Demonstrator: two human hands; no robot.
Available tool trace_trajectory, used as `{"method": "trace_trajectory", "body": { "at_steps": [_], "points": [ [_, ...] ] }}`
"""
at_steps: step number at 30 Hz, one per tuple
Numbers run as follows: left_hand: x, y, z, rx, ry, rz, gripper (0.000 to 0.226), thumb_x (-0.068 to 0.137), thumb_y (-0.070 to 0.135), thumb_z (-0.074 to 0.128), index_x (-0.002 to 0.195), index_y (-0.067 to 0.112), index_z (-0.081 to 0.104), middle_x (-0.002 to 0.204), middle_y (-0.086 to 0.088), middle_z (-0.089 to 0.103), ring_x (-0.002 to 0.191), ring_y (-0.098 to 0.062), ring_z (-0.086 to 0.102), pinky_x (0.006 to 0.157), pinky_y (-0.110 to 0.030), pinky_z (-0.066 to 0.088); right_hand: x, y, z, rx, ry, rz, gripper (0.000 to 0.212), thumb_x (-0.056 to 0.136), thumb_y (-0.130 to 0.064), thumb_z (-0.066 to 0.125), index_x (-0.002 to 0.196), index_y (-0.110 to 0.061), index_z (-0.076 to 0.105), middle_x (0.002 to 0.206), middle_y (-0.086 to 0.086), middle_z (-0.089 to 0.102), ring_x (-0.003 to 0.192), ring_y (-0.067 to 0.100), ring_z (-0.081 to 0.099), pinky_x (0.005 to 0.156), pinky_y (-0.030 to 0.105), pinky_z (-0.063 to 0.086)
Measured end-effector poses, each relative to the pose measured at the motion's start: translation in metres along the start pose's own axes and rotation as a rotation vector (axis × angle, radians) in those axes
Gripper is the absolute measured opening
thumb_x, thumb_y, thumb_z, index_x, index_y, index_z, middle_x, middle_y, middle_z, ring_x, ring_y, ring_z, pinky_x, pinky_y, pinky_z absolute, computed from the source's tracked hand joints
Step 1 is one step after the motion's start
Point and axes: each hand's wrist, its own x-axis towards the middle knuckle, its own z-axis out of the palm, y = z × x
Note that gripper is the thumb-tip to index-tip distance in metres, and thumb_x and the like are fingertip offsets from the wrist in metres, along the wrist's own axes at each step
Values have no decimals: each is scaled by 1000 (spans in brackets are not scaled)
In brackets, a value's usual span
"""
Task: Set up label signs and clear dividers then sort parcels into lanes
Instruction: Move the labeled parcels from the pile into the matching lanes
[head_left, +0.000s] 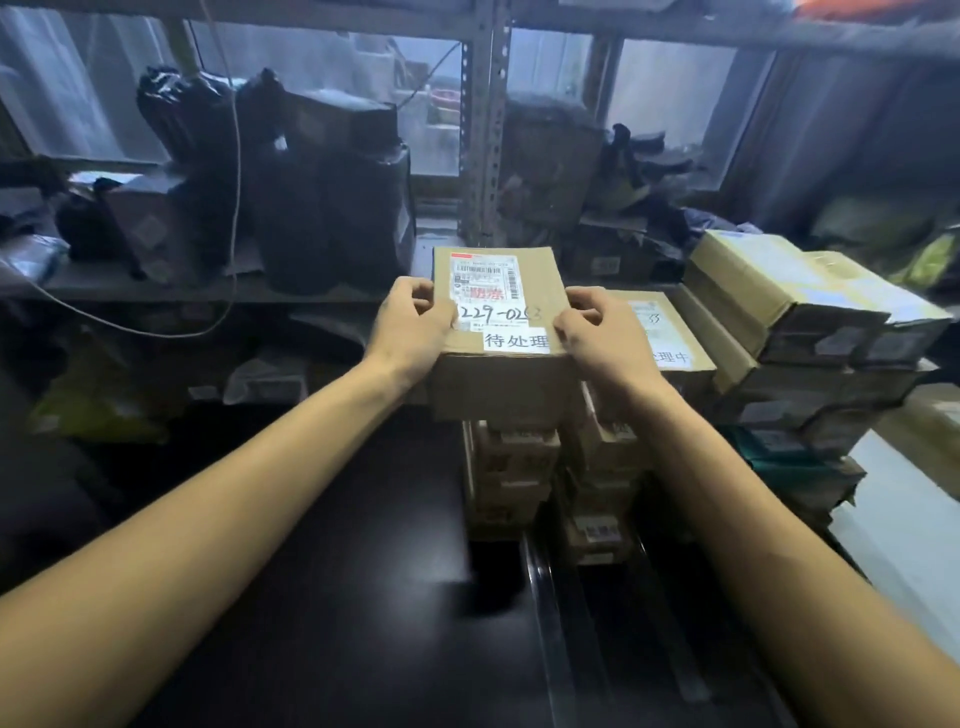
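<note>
Dark table (311, 571); left hand (410, 327), right hand (597, 338) hold one parcel (498, 387).

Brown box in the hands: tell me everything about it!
This brown cardboard box is closed and held level. Its top carries a white barcode label, handwritten "229-02" and a white sticker with Chinese characters. The left hand grips its left edge, the right hand its right edge, above stacked small cardboard boxes.

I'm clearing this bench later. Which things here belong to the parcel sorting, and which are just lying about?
In the job: box, held by left hand and right hand; its white label; box stack beneath; boxes at right.
Lying about: black bags on rear shelf; hanging cord.
</note>
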Motion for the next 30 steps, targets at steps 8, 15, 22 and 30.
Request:
{"method": "trace_trajectory", "body": {
  "at_steps": [8,15,22,30],
  "points": [
    [41,-4,49,34,-86,-36,21,91,19,57,112,16,54,108,0,63,100,-17,64,91,-36,53,47,22,-11,-108,44,26,34,95,-28,51,128,-30,60,122,-4,66,100,13,59,94,44,53],
    [72,-7,70,48,-41,-59,21,91,23,57,111,17,54,107,1,61,100,-17,64,89,-36,54,83,28,-15,-193,-5,22,35,95,-23,47,127,-22,61,127,1,66,114,22,59,100,44,47],
    [70,-36,82,251,-81,-119,30,95,37,48,119,20,48,126,-3,57,111,-23,59,99,-45,48,92,47,-3,-386,-74,-6,34,99,-22,43,131,-19,53,132,6,61,116,31,56,88,37,41],
    [72,-35,83,351,-63,-72,29,96,37,48,119,20,46,126,-5,56,109,-24,58,94,-44,50,95,48,5,-535,-149,-89,34,101,-15,39,133,-8,48,129,16,58,117,37,52,80,36,34]
  ]
}}
